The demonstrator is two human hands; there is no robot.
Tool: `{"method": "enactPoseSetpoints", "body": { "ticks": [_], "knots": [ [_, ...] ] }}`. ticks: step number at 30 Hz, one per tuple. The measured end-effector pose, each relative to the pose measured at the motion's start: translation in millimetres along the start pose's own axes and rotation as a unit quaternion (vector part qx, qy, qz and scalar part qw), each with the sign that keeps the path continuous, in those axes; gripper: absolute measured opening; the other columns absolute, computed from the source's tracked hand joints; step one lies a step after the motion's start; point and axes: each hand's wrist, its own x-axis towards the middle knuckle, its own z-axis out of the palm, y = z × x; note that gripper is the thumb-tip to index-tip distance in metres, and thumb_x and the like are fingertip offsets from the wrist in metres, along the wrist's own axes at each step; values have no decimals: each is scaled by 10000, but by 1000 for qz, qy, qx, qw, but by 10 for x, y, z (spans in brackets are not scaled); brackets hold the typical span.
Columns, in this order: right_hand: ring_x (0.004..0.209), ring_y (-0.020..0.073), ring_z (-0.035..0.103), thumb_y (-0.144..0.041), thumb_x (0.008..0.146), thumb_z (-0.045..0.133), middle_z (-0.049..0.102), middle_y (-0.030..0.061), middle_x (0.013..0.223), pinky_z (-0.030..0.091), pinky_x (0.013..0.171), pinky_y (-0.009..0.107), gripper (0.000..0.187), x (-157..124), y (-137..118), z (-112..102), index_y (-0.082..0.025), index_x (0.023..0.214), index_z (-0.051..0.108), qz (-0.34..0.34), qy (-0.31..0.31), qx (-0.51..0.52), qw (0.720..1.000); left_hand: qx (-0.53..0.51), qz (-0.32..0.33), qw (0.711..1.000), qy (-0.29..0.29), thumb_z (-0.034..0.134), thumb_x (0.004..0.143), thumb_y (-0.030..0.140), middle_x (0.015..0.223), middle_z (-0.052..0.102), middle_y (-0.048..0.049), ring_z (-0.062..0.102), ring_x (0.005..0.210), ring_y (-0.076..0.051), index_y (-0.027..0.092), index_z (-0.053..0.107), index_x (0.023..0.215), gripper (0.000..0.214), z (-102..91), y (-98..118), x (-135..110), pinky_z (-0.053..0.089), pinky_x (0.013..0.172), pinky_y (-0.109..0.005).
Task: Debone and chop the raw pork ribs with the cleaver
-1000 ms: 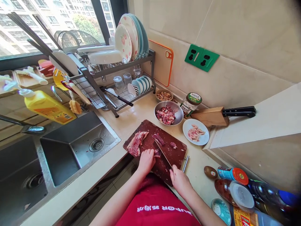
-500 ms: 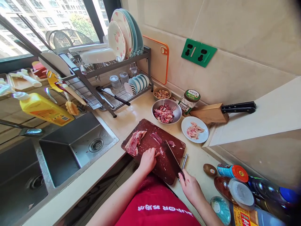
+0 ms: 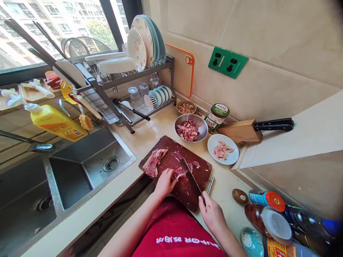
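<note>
A dark red cutting board point(image 3: 189, 198) lies at the counter's front edge. My right hand point(image 3: 213, 213) is closed round the handle of a kitchen knife point(image 3: 191, 176), whose blade slants across the board among the meat. Just left of the blade, the curled fingers of my left hand point(image 3: 164, 182) hold a small piece of raw meat point(image 3: 179, 173). A larger ribbed slab of raw meat point(image 3: 154, 163) rests on the board's left part. Right of the blade lies a cut bit of meat point(image 3: 196, 165). The knife tip partly overlaps a dark red strip of meat point(image 3: 177, 155).
Behind the board stand a metal bowl of chopped meat point(image 3: 205, 132), a plate of pale trimmings point(image 3: 234, 155), a lidded jar point(image 3: 218, 116) and a knife block point(image 3: 242, 131). The sink point(image 3: 92, 157) lies left, below a dish rack point(image 3: 134, 121). A kiwi point(image 3: 239, 196) and bottles sit right.
The knife has swung leftward across the board, with its blade nearer my left hand. The meat piece by my left fingers shows more, and more meat now lies right of the blade.
</note>
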Motion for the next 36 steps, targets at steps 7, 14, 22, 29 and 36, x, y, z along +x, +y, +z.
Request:
{"method": "enactPoseSetpoints", "body": {
  "ticks": [7, 14, 22, 29, 36],
  "knots": [
    [495, 125, 567, -283, 911, 272, 595, -4, 579, 267, 456, 225, 251, 135, -368, -324, -201, 767, 460, -74, 66, -20, 995, -31, -5, 999, 32, 532, 782, 275, 956, 565, -67, 524, 898, -203, 191, 501, 969, 207, 57, -105, -56, 445, 808, -355],
    [646, 162, 635, -267, 919, 279, 656, 58, 712, 352, 512, 219, 234, 349, -667, -279, -176, 865, 487, 12, -26, -54, 998, -34, -10, 999, 27, 509, 797, 257, 934, 572, -75, 530, 886, -207, 186, 508, 939, 159, 50, -87, -40, 447, 798, -370],
    [720, 205, 659, -242, 909, 303, 684, 86, 795, 367, 544, 247, 204, 507, -607, 117, -181, 917, 497, 40, -90, -77, 992, 12, 6, 1000, 19, 477, 794, 189, 953, 570, -86, 524, 890, -209, 168, 522, 961, 174, 72, -29, 40, 444, 805, -354],
    [641, 162, 640, -245, 909, 303, 675, 58, 730, 292, 493, 226, 212, 36, -88, 127, -193, 858, 503, 55, -116, -46, 991, -26, -14, 1000, 10, 473, 783, 170, 921, 578, -66, 535, 878, -193, 181, 528, 888, 119, 36, -97, 39, 432, 797, -319],
    [687, 164, 635, -297, 907, 271, 667, 52, 727, 332, 526, 219, 275, 15, 145, 144, -198, 880, 527, 50, -102, 5, 994, -70, -70, 995, 1, 466, 761, 171, 763, 588, -31, 534, 729, -165, 185, 513, 764, 49, -95, -81, 26, 413, 667, -270]
  ]
}}
